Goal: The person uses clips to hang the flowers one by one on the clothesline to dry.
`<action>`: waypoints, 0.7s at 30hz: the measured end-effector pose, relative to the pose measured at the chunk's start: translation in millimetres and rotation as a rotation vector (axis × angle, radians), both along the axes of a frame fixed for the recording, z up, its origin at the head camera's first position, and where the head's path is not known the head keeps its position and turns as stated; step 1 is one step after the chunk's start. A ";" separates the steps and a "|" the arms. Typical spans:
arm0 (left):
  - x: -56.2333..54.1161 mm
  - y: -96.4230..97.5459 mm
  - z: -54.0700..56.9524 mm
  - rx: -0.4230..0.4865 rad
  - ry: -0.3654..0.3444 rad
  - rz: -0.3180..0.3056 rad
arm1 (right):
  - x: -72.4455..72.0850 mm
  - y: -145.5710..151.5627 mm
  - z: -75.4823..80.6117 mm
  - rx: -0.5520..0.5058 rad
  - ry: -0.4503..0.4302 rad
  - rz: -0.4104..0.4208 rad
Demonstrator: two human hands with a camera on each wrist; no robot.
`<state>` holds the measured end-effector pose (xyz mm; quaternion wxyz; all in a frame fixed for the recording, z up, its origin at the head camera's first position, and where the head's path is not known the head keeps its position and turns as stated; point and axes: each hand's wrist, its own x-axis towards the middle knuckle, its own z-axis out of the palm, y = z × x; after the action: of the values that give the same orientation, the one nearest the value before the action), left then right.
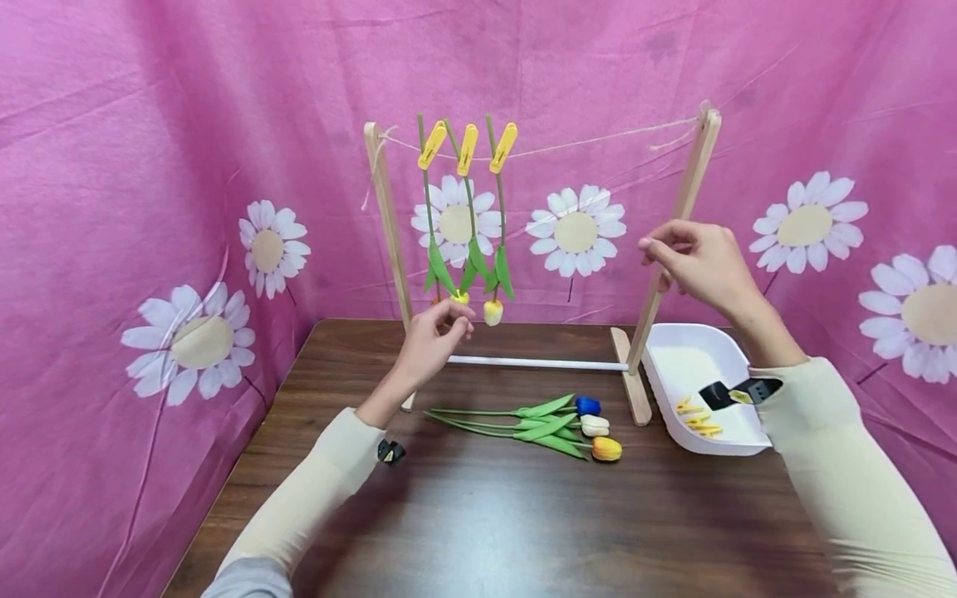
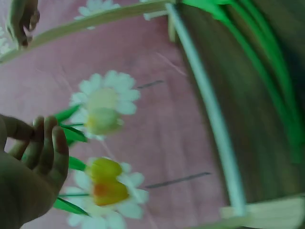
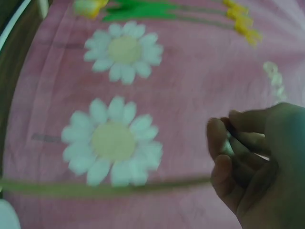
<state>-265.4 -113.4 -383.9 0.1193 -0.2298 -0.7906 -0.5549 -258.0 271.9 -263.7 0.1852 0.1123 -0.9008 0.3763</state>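
Three artificial tulips hang heads down from a string point(image 1: 598, 143), each pinned by a yellow clothespin point(image 1: 467, 150). A pale yellow tulip head point(image 1: 493, 313) is the rightmost; another yellow one sits just behind my left hand point(image 1: 434, 340). That hand is relaxed with nothing in it, fingers loosely bent beside the hanging flowers. In the left wrist view a yellow-orange tulip point(image 2: 107, 183) hangs past the fingertips. My right hand point(image 1: 703, 262) is raised in front of the right wooden post point(image 1: 694, 170), fingers loosely curled, with nothing visible between them.
On the table lie three more tulips, with a blue head point(image 1: 587, 406), a white head point(image 1: 595, 426) and a yellow-orange head point(image 1: 606, 449). A white tray point(image 1: 658, 390) with several yellow clothespins point(image 1: 699, 422) stands at right. A white bar point(image 1: 538, 363) joins the frame's feet.
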 end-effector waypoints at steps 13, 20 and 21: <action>-6.7 -28.8 -70.1 -0.201 -0.200 -0.165 | -11.1 94.1 -73.9 0.329 -0.335 0.052; -9.2 -35.9 -94.6 -0.449 -0.165 -0.264 | -21.7 128.5 -126.5 0.389 -0.510 0.145; -9.3 -36.7 -97.4 -0.487 -0.146 -0.267 | -22.5 131.8 -133.0 0.401 -0.534 0.160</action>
<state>-274.7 -150.0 -481.3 -0.0709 -0.3132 -0.8698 -0.3745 -280.5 403.7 -396.7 -0.1129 0.1143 -0.9620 0.2209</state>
